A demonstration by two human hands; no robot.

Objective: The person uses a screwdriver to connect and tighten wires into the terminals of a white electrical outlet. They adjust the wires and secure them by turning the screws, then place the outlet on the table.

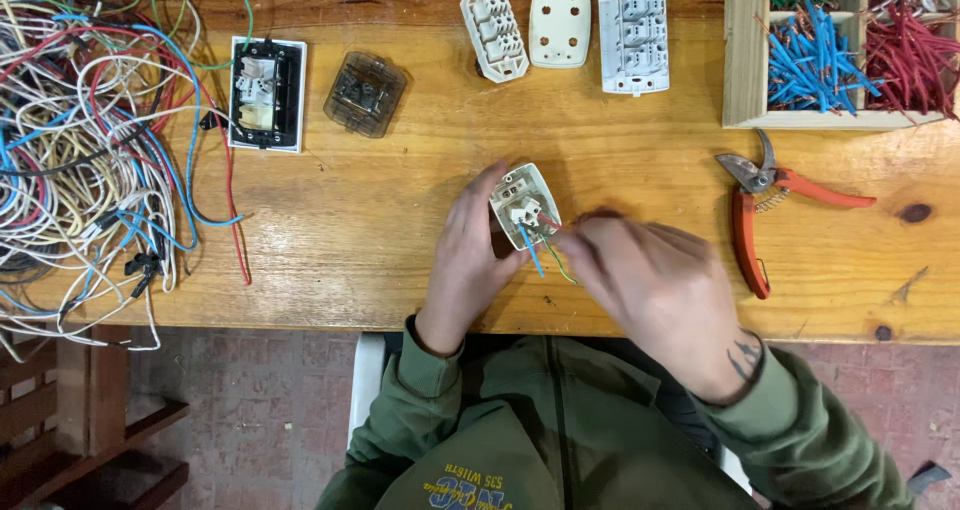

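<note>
My left hand [468, 255] grips a small white electrical socket module [524, 203], held tilted over the wooden table [380, 210]. Short blue, green and red wires [545, 248] stick out of the module's near side. My right hand [655, 290] is at those wires, fingertips pinched on them just right of the module; which wire it pinches is hidden by blur.
A tangle of coloured wires [85, 140] fills the left side. A black-framed socket [266, 93] and a smoky clear cover [365, 94] lie at back left. Three white socket parts [565, 30] lie at the back. A wooden box of cut wires [840, 60] and orange-handled pruning shears [765, 205] are at right.
</note>
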